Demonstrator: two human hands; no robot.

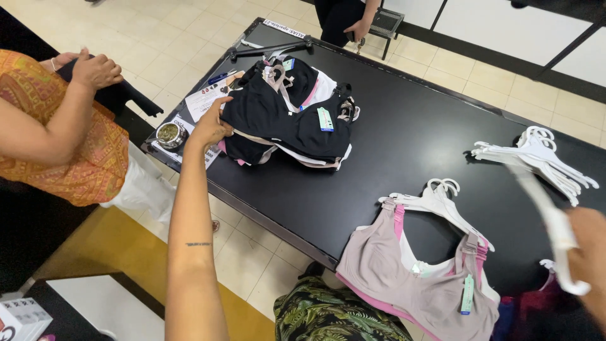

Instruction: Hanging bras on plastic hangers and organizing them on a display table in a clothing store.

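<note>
two hands | left hand on bra pile | right hand grips white hanger

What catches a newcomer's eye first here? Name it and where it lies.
The heap of black, beige and pink bras at the far end of the long black table, with the left hand touching its edge. Nearer, taupe and pink bras on white plastic hangers lie at the table's near edge, while the right hand holds a blurred white plastic hanger.
</note>
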